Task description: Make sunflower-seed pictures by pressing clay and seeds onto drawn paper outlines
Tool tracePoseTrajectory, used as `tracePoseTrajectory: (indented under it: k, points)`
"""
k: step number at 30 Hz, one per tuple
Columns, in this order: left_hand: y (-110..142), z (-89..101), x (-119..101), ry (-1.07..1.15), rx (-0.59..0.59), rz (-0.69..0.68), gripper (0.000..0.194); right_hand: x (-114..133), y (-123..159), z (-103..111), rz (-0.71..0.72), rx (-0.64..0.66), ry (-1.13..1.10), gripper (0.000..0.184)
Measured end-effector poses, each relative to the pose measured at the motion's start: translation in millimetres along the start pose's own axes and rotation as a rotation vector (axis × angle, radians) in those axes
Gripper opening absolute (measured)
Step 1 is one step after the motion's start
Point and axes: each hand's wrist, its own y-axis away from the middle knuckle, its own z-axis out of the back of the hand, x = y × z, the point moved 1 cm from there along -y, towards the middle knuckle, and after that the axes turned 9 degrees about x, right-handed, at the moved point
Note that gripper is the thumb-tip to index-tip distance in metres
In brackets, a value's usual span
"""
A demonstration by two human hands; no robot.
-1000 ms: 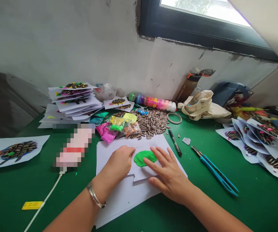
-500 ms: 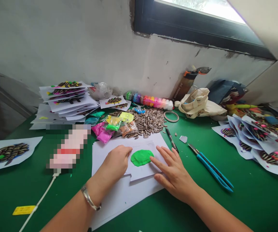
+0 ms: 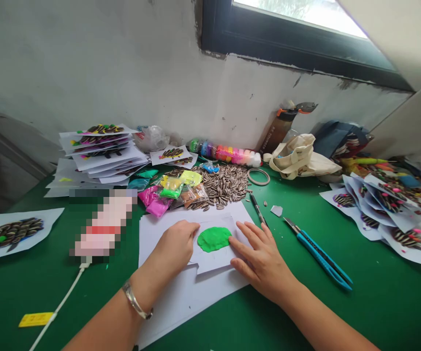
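A flat oval of bright green modelling clay [image 3: 214,239] lies on a small piece of white paper [image 3: 210,265], which rests on larger white sheets [image 3: 174,312]. My left hand [image 3: 176,248] is closed at the small paper's left edge, thumb and fingers pinching it beside the clay. Its wrist wears a silver bracelet. My right hand [image 3: 259,258] lies open with fingers spread over the paper's right side, the index fingertip touching the clay's right edge. A black pen [image 3: 258,208] sits just beyond my right fingers.
A blue utility knife [image 3: 320,256] lies to the right. Sunflower seeds [image 3: 228,183] and bags of coloured clay [image 3: 159,197] are behind the paper. Stacked seed pictures [image 3: 104,153] stand at back left, more seed pictures [image 3: 389,209] at right. A white cable [image 3: 64,297] crosses the left.
My right index finger stays at the clay's right edge while the right hand shifts slightly. The left hand keeps its place. The whole view has moved a little.
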Motion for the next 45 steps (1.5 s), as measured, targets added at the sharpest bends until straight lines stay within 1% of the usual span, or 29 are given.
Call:
tracePoseTrajectory:
  k: [3,8,13,19,22,25,28,31,33,37,41,45]
  points:
    - [0.5,-0.5,0.7,-0.003,-0.004,0.0,0.032,0.4,-0.5,0.8,-0.008,-0.007,-0.004,0.033]
    - [1.6,-0.4,0.6,0.002,-0.001,0.003,0.031,0.1,0.5,0.2,0.006,-0.056,-0.017,0.035]
    - [0.2,-1.2,1.5,0.006,0.002,0.01,0.032,0.3,-0.3,-0.5,0.015,-0.039,-0.019,0.03]
    - [-0.6,-0.7,0.8,-0.016,0.006,0.011,0.033,-4.3,-2.4,-4.8,-0.06,-0.016,-0.088,0.042]
    - [0.4,0.5,-0.7,-0.037,0.014,0.007,0.032,-5.1,-4.0,-7.3,-0.065,0.031,-0.092,0.04]
    - [0.8,1.3,-1.3,-0.065,0.015,-0.002,0.032,-3.4,-5.4,-7.4,-0.072,0.025,-0.071,0.043]
    - [0.0,1.6,-0.8,-0.095,0.014,-0.015,0.031,0.8,-6.0,-6.0,-0.043,0.006,-0.008,0.05]
    - [-1.6,1.5,-0.4,-0.1,0.009,-0.021,0.029,4.6,-6.0,-5.3,-0.005,0.043,0.059,0.049]
    - [-2.6,1.4,-0.6,-0.096,0.003,-0.027,0.029,5.5,-6.1,-5.1,-0.009,0.053,0.083,0.049]
    - [-3.3,1.6,-1.8,-0.088,-0.007,-0.033,0.029,5.6,-7.1,-4.8,0.007,0.032,0.099,0.059]
    - [-2.2,1.7,-2.6,-0.087,-0.012,-0.038,0.029,3.9,-6.8,-5.1,0.041,0.077,0.094,0.057]
    - [-0.8,1.8,-2.6,-0.1,-0.015,-0.045,0.029,7.4,-8.5,-1.6,0.017,0.041,0.081,0.063]
